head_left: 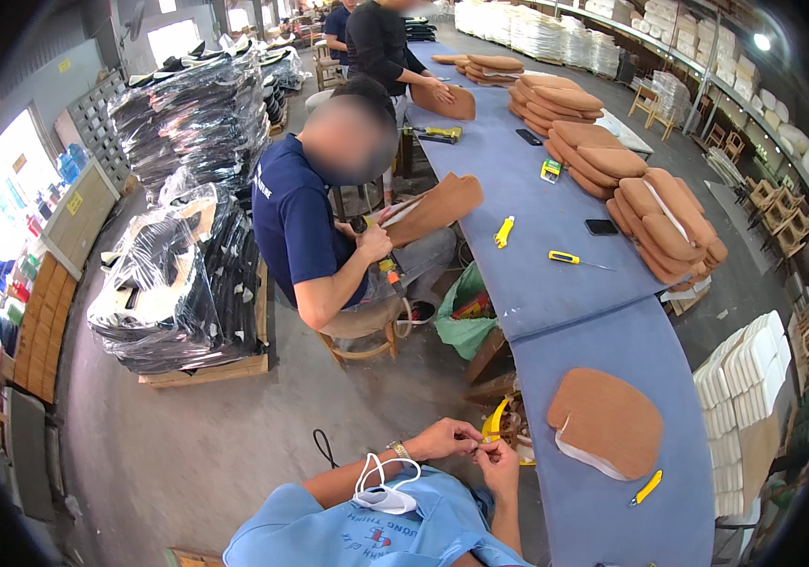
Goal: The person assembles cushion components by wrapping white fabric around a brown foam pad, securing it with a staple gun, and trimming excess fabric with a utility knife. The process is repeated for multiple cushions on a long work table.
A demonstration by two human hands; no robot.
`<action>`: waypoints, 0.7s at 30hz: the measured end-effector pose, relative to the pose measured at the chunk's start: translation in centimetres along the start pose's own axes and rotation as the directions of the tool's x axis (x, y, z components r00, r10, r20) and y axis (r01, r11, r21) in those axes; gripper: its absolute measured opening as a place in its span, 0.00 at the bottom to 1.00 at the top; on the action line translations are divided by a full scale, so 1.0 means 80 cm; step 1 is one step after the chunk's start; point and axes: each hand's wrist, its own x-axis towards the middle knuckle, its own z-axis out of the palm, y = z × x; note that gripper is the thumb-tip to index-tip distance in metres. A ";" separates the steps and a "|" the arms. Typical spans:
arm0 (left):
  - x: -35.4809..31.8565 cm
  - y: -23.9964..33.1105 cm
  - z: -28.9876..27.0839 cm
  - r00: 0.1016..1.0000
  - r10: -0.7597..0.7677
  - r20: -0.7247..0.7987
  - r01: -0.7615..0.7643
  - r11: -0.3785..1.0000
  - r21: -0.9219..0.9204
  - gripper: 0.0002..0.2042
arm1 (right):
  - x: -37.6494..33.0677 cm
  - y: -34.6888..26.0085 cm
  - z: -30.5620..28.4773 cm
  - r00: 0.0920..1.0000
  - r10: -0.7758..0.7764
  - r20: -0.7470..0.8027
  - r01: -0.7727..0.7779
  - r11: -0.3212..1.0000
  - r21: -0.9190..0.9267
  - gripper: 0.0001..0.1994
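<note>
My left hand (450,439), with a watch on its wrist, is closed in a pinch. Its fingertips meet those of my right hand (497,467), also closed, over something small and pale that I cannot make out. Just beyond the hands is a yellow-rimmed container (493,421) beside the table edge, its contents too small to name. On the blue tabletop (612,340) to the right lies a brown seat cushion (603,420) with a white edge showing along its near side. A yellow utility knife (646,488) rests close to that cushion.
A seated co-worker (301,217) holds a brown panel and a tool; another person (381,47) stands farther back. Stacked brown cushions (660,222), a screwdriver (565,257), a yellow cutter (504,231) and a phone (601,227) lie on the table. Wrapped stacks (178,283) stand left.
</note>
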 end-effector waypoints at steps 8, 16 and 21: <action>0.004 0.008 -0.023 0.998 -0.052 0.046 0.048 0.995 0.082 0.12 | 0.009 0.012 0.015 0.991 -0.131 -0.012 0.127 0.980 -0.156 0.06; -0.017 -0.027 -0.008 0.980 -0.198 0.012 0.191 0.957 0.218 0.19 | -0.044 0.035 0.025 0.981 0.191 0.021 -0.192 0.977 0.097 0.05; -0.049 -0.089 -0.025 0.964 -0.249 -0.094 0.265 0.916 0.299 0.19 | -0.072 0.143 0.021 0.903 0.423 0.072 -0.427 0.903 0.050 0.01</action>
